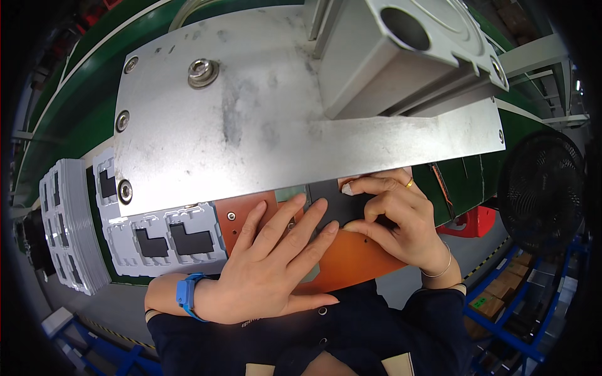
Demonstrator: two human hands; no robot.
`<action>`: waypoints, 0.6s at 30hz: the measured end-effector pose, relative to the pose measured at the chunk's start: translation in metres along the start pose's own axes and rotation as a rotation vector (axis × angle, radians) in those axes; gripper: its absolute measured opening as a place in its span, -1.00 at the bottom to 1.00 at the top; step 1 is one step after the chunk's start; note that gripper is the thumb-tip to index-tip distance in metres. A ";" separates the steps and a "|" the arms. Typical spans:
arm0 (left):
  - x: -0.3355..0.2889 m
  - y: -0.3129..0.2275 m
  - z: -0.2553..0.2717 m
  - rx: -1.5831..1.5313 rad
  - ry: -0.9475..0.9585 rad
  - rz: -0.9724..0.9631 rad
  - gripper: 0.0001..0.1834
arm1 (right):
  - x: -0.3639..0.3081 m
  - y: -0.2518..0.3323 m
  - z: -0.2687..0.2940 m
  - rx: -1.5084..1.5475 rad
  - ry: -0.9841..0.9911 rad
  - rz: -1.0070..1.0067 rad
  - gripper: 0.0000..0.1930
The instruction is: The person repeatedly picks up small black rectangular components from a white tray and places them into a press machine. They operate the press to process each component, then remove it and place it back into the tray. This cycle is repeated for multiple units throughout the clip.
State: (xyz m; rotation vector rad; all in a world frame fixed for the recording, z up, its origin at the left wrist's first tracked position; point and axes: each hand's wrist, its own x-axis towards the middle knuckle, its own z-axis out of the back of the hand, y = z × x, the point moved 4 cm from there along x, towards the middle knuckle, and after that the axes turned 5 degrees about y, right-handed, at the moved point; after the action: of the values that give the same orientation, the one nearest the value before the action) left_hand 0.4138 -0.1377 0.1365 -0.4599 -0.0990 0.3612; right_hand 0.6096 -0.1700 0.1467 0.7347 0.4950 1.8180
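Note:
My left hand [269, 263] lies with spread, straight fingers over a reddish-orange fixture plate [241, 219], its fingertips reaching a pale green patch and a flat black piece [326, 199]. At the right end of that black piece, my right hand [401, 219] is bent, thumb and fingers pinching its edge. The right index fingertip has a small white covering. Part of the black piece is hidden under the big metal plate [251, 138] above and behind my fingers. A blue band circles my left wrist; my right hand wears a ring and a thin bracelet.
The bolted metal plate and its upright aluminium post [389, 62] overhang my hands. At left are a white tray [125, 241] holding black L-shaped pieces and a stack of similar trays [78, 225]. On the right stand a black fan [539, 191] and a red object [473, 222].

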 end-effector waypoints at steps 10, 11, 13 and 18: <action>0.000 -0.002 0.002 0.045 -0.050 -0.043 -0.07 | 0.000 -0.003 0.000 0.017 -0.005 0.015 -0.72; -0.001 -0.003 0.002 0.063 -0.065 -0.061 -0.07 | 0.000 -0.003 0.000 0.016 -0.008 0.017 -0.72; -0.003 -0.005 0.001 0.060 -0.118 -0.062 -0.16 | -0.001 -0.003 0.000 0.014 -0.012 0.021 -0.73; -0.008 -0.003 0.010 0.050 -0.335 -0.077 -0.54 | -0.001 -0.001 0.001 0.003 -0.027 0.008 -0.75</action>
State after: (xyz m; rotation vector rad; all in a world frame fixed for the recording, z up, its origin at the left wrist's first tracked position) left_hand 0.4059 -0.1391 0.1465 -0.3422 -0.4308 0.3619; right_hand 0.6117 -0.1709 0.1461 0.7628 0.4776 1.8131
